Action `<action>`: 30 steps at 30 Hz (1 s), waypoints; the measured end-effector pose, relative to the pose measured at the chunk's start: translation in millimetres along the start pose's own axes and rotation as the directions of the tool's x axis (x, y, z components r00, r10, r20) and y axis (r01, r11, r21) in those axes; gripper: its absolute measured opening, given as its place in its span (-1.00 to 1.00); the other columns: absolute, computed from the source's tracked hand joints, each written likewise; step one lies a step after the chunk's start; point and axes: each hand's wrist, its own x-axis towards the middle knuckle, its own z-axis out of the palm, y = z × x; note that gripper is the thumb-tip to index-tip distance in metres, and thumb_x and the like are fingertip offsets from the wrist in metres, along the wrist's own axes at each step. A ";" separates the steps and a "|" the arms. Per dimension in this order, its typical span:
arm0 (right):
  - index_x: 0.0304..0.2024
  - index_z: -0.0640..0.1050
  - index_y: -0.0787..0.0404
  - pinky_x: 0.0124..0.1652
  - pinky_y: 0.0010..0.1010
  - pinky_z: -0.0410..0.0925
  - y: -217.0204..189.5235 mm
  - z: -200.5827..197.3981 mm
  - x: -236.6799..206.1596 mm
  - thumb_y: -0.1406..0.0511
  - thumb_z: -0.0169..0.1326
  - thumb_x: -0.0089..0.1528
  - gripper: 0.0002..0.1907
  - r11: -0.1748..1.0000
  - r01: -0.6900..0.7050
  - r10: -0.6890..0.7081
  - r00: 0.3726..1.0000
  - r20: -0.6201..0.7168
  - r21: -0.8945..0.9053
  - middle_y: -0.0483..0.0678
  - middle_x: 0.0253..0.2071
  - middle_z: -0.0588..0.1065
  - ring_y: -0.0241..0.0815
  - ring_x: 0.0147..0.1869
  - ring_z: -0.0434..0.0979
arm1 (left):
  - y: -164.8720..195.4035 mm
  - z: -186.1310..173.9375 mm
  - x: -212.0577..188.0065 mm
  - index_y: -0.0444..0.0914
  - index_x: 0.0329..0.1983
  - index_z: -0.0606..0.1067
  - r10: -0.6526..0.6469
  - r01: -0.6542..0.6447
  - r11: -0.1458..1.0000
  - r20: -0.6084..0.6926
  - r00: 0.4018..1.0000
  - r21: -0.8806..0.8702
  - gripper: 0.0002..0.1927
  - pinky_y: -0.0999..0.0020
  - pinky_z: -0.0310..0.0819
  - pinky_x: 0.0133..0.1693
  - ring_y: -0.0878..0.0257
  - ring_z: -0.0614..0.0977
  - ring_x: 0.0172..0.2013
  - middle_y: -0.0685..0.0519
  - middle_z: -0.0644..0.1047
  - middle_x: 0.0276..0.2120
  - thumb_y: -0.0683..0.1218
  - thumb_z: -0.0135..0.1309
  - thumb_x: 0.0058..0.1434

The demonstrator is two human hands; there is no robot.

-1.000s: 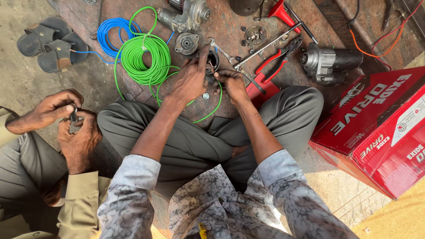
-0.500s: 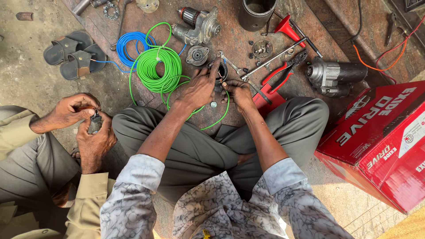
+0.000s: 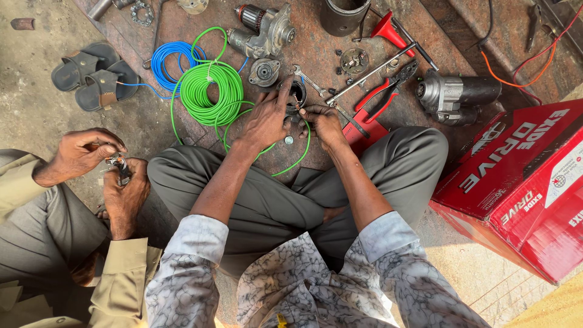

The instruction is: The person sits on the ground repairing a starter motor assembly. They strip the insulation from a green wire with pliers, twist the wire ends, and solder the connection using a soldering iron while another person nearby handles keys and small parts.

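Rusty metal sheet point(image 3: 425, 36) on sunlit concrete floor point(image 3: 36, 115).
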 end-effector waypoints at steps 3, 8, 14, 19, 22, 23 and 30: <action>-0.16 0.61 0.43 -0.49 -0.29 0.54 2.5 -1.0 2.0 0.35 0.17 0.29 -0.80 1.000 0.000 0.000 1.000 0.005 -0.001 0.05 -0.45 0.54 -0.23 -0.58 0.48 | 0.1 -9.5 -1.2 -0.27 0.55 -0.19 0.004 -0.006 0.998 0.029 1.000 0.068 0.20 0.00 0.11 0.36 -0.14 0.48 0.19 -0.17 0.58 -0.02 -0.19 0.36 0.01; -0.14 0.61 0.43 -0.48 -0.30 0.55 4.0 -1.5 4.1 0.33 0.18 0.29 -0.78 1.000 -0.008 0.008 1.000 -0.004 -0.020 0.05 -0.44 0.55 -0.22 -0.57 0.50 | -6.6 -24.0 -14.6 -0.26 0.55 -0.09 -0.049 0.030 0.990 -0.137 0.989 -0.136 0.07 0.02 0.17 0.30 -0.08 0.47 0.20 0.04 0.60 0.11 -0.20 0.30 0.08; -0.13 0.61 0.42 -0.48 -0.29 0.55 -1.5 2.0 -0.6 0.33 0.19 0.29 -0.77 0.999 -0.009 0.009 1.000 -0.007 -0.033 0.04 -0.44 0.54 -0.21 -0.56 0.50 | -4.7 -12.4 -17.9 -0.30 0.54 -0.05 0.043 -0.063 0.991 -0.166 0.985 -0.116 0.08 -0.05 0.14 0.29 -0.10 0.43 0.22 0.02 0.60 0.11 -0.23 0.33 0.05; -0.14 0.61 0.44 -0.49 -0.29 0.55 -9.1 6.8 -6.0 0.33 0.18 0.29 -0.77 0.999 -0.008 0.008 1.000 -0.003 -0.051 0.04 -0.44 0.54 -0.21 -0.56 0.49 | -3.0 -1.1 -11.0 -0.27 0.53 -0.02 0.051 -0.063 0.994 -0.121 0.991 -0.093 0.12 0.02 0.08 0.31 -0.07 0.37 0.25 0.03 0.61 0.08 -0.22 0.37 -0.04; -0.15 0.61 0.44 -0.49 -0.30 0.55 -10.7 6.9 -7.4 0.33 0.18 0.28 -0.77 0.999 -0.011 0.011 1.000 -0.003 -0.049 0.04 -0.44 0.54 -0.22 -0.56 0.49 | -4.0 0.9 -10.4 -0.28 0.52 -0.02 0.061 -0.073 0.993 -0.129 0.990 -0.090 0.14 -0.05 -0.02 0.35 -0.06 0.34 0.27 0.05 0.61 0.06 -0.22 0.38 -0.07; -0.15 0.61 0.43 -0.49 -0.30 0.54 -10.9 6.8 -7.4 0.33 0.18 0.28 -0.78 0.999 -0.009 0.009 1.000 -0.001 -0.050 0.04 -0.44 0.54 -0.22 -0.56 0.49 | -4.2 1.3 -10.4 -0.28 0.52 -0.02 0.071 -0.084 0.992 -0.138 0.988 -0.089 0.14 -0.08 -0.06 0.37 -0.05 0.34 0.27 0.06 0.61 0.05 -0.22 0.38 -0.08; -0.17 0.60 0.44 -0.48 -0.29 0.54 -6.4 4.1 -5.3 0.35 0.18 0.30 -0.80 1.000 -0.019 0.019 1.000 0.017 -0.015 0.05 -0.45 0.53 -0.22 -0.57 0.48 | -5.4 3.8 -8.4 -0.28 0.51 -0.01 0.050 -0.068 0.990 -0.138 0.989 -0.124 0.15 -0.10 -0.15 0.41 -0.05 0.30 0.32 0.04 0.58 0.04 -0.22 0.37 -0.11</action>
